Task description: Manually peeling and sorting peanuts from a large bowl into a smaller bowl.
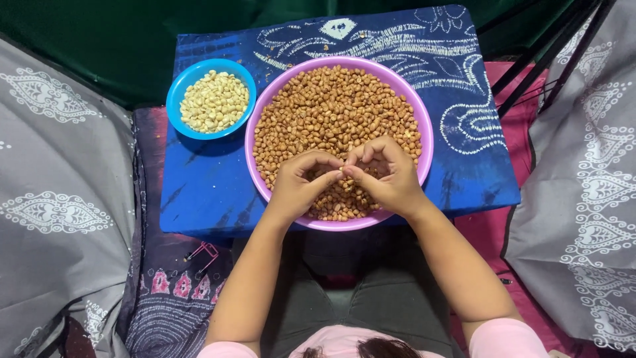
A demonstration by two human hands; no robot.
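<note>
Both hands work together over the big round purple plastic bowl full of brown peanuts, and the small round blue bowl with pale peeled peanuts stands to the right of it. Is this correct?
Not quite. In the head view the small round blue bowl stands to the left of the big round purple plastic bowl, not the right. The left hand and right hand do meet over the brown peanuts.

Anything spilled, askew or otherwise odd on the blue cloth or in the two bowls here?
A few crumb-like bits lie on the blue cloth just beyond the purple bowl; too small to identify. Otherwise nothing stands out: the blue bowl sits upright, and the left hand and right hand meet fingertip to fingertip over the brown peanuts.
</note>
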